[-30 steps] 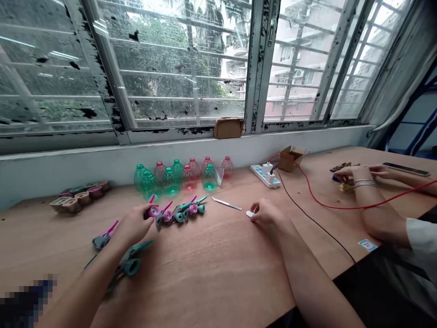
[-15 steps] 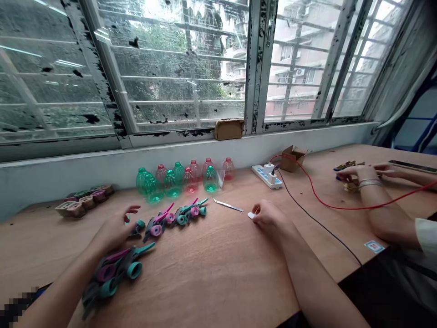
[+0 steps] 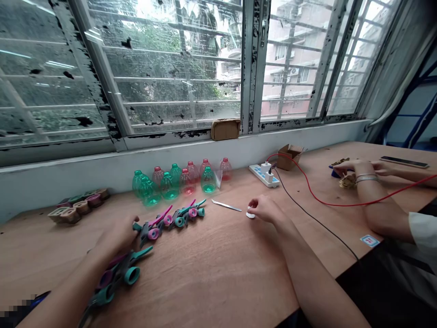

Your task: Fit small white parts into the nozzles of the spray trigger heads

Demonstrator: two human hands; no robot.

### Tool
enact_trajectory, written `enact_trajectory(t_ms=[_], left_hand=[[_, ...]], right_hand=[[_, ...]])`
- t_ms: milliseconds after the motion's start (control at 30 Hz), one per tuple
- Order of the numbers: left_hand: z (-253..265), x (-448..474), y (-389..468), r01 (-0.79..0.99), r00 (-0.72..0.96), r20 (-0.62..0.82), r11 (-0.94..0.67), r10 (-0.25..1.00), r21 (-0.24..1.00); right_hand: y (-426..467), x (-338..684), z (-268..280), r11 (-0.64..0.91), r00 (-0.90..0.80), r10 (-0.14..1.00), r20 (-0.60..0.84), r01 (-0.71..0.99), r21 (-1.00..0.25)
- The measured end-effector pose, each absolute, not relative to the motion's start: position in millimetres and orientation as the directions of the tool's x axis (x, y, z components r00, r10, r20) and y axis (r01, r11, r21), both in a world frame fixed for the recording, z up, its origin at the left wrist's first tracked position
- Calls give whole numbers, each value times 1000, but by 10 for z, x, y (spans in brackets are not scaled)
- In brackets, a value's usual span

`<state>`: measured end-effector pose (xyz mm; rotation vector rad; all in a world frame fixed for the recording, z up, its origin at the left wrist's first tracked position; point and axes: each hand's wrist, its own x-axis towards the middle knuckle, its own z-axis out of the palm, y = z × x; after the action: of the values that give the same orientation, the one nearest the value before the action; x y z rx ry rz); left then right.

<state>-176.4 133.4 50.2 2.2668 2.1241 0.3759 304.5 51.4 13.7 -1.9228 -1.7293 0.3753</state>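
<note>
Pink-and-teal clips (image 3: 167, 220) just beside left grip (image 3: 120, 231), cannot tell if pinching; right grip (image 3: 268, 210) pinching white disc (image 3: 251, 215).

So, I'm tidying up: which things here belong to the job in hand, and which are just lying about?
Likely job:
spray heads, by left hand
white disc, at right hand

Likely just lying about:
power strip
open box
bottles, tweezers (untouched, so unsure)

Right hand (image 3: 268, 210), white piece (image 3: 250, 216) pinched in its fingertips, tweezers (image 3: 226, 205) left of them, blurred left hand (image 3: 119, 232), pink-and-teal clips (image 3: 167, 220) beside its fingers, green and red bottles (image 3: 170, 189) beyond.
</note>
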Motion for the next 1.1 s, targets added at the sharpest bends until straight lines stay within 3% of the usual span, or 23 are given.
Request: enact_trajectory(t_ms=[133,233,300,400,467,667,1100], left_hand=[[818,-1685,1131,981,-39,163,7,986,192],[1046,-1352,763,966,-70,328,-19,942,260],[1053,-986,510,906,-2,434,-182,901,383],[818,-399,260,733,241,379,-423,894,532],[587,-115,186,714,300,346,-450,889,537],[165,68,153,660,361,293,-464,886,591],[104,54,181,609,396,274,-474,876,636]], right_hand=[[507,3005,199,51,114,964,241,807,-588],[498,2866,228,202,43,933,356,757,-621],[474,2701,236,354,-41,892,450,684,-638],[401,2395,221,570,-194,810,553,481,-666],[347,2209,187,642,-269,766,583,366,-674],[296,1945,49,709,-379,704,601,319,-630],[267,1938,22,740,-458,672,582,441,-508]])
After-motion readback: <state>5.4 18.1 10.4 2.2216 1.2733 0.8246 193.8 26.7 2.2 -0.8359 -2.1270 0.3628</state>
